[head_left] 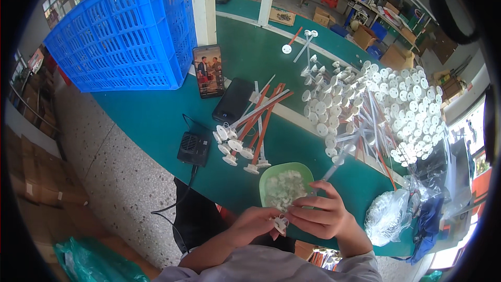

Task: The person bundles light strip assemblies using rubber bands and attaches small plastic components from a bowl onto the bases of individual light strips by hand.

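Note:
At the table's near edge, my left hand (pixel 254 225) pinches a small white disc-shaped piece (pixel 281 224). My right hand (pixel 321 214) meets it there, its fingers closed against the same piece. A pale translucent strip (pixel 336 163) runs up and away from behind the right hand; whether the fingers grip it I cannot tell. Just beyond both hands stands a light green bowl (pixel 265 171) holding many small whitish pieces (pixel 284 187). Farther left lies a small bunch of orange and clear strips (pixel 265 120) with white round ends (pixel 232 146).
A large pile of white discs (pixel 402 99) on strips covers the right side. At the left are a blue crate (pixel 112 34), a phone showing a picture (pixel 209 70), a black device (pixel 233 100) and a small black fan-like box (pixel 193 147). Clear plastic bags (pixel 389 216) lie at the right edge.

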Demonstrator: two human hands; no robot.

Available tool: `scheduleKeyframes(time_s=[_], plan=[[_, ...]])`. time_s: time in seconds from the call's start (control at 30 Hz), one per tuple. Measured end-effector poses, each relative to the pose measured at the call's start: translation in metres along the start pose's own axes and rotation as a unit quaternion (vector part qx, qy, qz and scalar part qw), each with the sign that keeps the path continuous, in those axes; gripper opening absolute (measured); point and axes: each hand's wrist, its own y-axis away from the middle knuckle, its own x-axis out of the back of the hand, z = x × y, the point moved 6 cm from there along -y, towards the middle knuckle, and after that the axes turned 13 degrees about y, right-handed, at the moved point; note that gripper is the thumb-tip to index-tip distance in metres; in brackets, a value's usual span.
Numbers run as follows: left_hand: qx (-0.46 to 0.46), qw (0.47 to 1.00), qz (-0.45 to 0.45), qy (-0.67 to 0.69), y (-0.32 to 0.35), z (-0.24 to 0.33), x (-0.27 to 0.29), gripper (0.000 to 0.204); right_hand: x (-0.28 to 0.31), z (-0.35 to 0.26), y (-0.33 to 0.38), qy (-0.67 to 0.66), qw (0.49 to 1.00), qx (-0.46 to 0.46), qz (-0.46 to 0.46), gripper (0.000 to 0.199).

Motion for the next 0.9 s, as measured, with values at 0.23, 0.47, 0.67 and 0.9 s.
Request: scheduleKeyframes(time_s=[0.23,0.47,0.67,0.9], plan=[[0.059,0.969,-0.083,0.223,-0.004,-0.008,-0.01,0.056,-0.003,-0.005,0.008,-0.015,0.997,0.021,0.073,0.015],[0.079,0.939,-0.178,0.283,-0.008,-0.018,-0.032,0.059,-0.008,-0.007,0.01,-0.086,0.99,0.023,0.105,0.02],[-0.015,0.986,-0.101,0.133,-0.008,-0.02,-0.031,0.055,-0.041,0.02,0.016,-0.017,0.985,-0.13,-0.108,0.028],[-0.169,0.965,0.048,-0.195,-0.007,0.009,-0.008,0.047,-0.078,0.024,0.042,-0.075,0.936,-0.176,-0.295,0.021]])
